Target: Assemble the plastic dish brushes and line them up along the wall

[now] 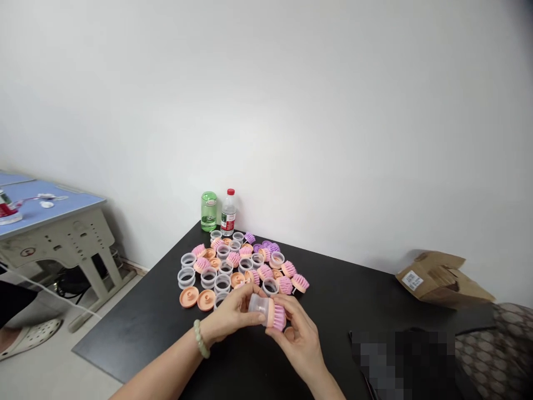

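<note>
My left hand, a beaded bracelet at its wrist, grips a clear plastic cup lying sideways in the air. Pressed against the cup's right end is a pink-bristled brush head with a peach base, and my right hand has its fingers closed around it. Just beyond both hands, clear plastic rings, peach round caps and more pink brush heads are spread over the black table. A few purple pieces lie farther back. Some parts are hidden behind my hands.
A green bottle and a red-capped water bottle stand at the back corner by the wall. At the right are a crumpled brown paper bag and patterned dark fabric. A blue-topped desk stands left; a person's shoe shows below.
</note>
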`<control>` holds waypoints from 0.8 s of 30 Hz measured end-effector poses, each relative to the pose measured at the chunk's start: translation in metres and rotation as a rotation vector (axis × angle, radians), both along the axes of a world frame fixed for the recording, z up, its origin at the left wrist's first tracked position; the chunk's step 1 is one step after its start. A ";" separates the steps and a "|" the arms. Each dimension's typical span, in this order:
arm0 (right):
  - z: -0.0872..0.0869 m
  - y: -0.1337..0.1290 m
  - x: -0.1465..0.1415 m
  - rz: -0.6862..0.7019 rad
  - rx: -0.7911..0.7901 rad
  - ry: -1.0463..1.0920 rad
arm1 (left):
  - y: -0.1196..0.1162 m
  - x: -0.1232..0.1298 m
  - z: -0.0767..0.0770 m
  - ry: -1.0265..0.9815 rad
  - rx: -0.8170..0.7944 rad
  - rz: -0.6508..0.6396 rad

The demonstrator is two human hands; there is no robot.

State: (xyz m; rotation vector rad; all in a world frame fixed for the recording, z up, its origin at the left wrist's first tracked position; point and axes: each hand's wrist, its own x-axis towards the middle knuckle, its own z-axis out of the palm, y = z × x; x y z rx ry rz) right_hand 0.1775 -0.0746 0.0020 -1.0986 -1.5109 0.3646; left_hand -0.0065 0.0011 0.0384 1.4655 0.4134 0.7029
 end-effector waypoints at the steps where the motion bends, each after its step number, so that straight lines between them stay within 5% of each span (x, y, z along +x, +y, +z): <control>1: 0.001 -0.001 0.000 -0.001 0.013 -0.012 | 0.000 0.000 -0.001 0.019 -0.002 0.009; 17: 0.009 0.000 0.001 0.028 0.212 -0.295 | -0.001 0.009 -0.014 0.134 -0.130 0.041; 24: 0.007 -0.001 0.007 0.092 0.309 -0.431 | 0.000 0.012 -0.021 0.203 -0.298 -0.092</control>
